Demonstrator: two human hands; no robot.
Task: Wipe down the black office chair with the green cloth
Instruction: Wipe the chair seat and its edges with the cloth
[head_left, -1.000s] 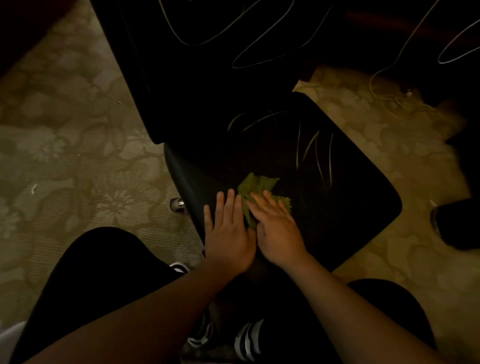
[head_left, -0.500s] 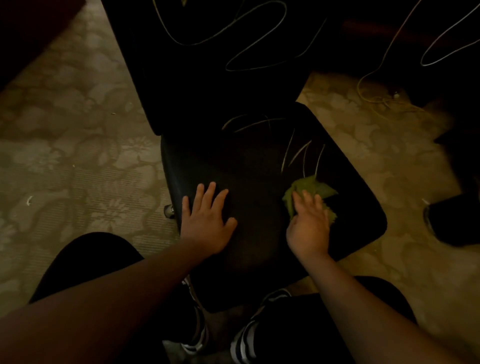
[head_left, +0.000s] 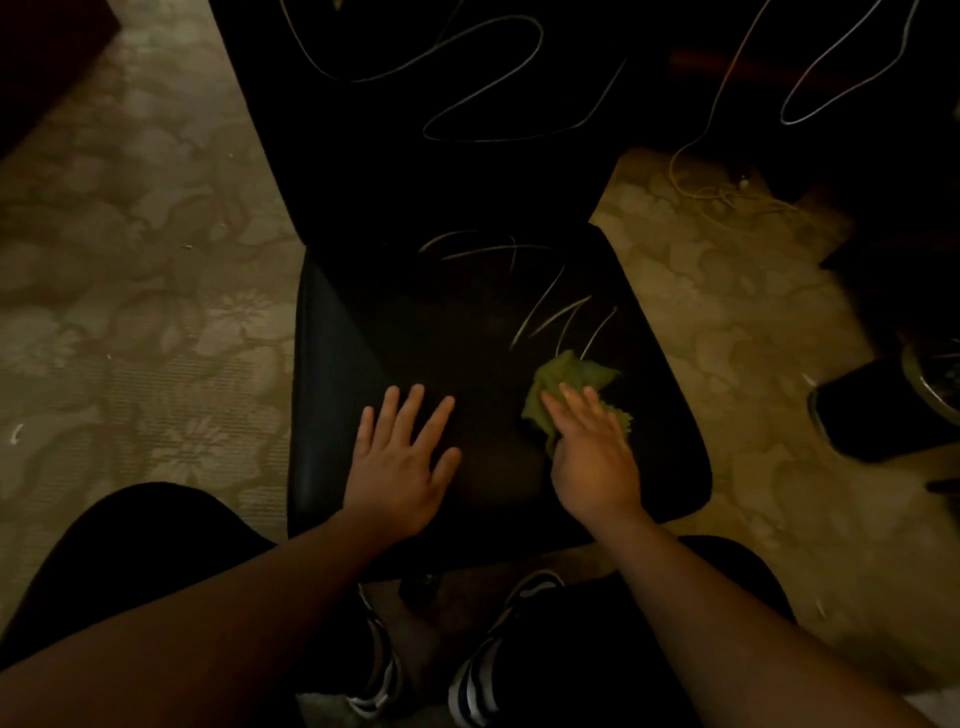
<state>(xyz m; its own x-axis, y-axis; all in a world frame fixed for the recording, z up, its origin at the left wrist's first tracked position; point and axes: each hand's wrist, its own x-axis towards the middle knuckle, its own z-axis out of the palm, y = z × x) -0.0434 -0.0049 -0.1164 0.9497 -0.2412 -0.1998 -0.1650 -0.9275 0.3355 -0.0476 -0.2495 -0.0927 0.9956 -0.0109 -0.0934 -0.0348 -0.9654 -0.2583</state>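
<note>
The black office chair (head_left: 467, 332) fills the middle of the view, its seat below me and its backrest rising beyond. Pale scribble lines mark the seat and backrest. The crumpled green cloth (head_left: 569, 387) lies on the right part of the seat. My right hand (head_left: 592, 457) presses flat on the cloth's near side, fingers over it. My left hand (head_left: 402, 467) rests flat on the seat's front left, fingers spread, holding nothing.
Patterned beige carpet (head_left: 130, 322) surrounds the chair. A tangle of yellow cable (head_left: 727, 195) lies on the floor at the right rear. A dark object (head_left: 878, 415) sits at the right edge. My legs and striped shoes (head_left: 488, 670) are at the seat's front edge.
My hands, side by side on the cloth a second ago, have parted. The right hand slid the cloth to the right side of the seat; the left hand shifted left on the seat.
</note>
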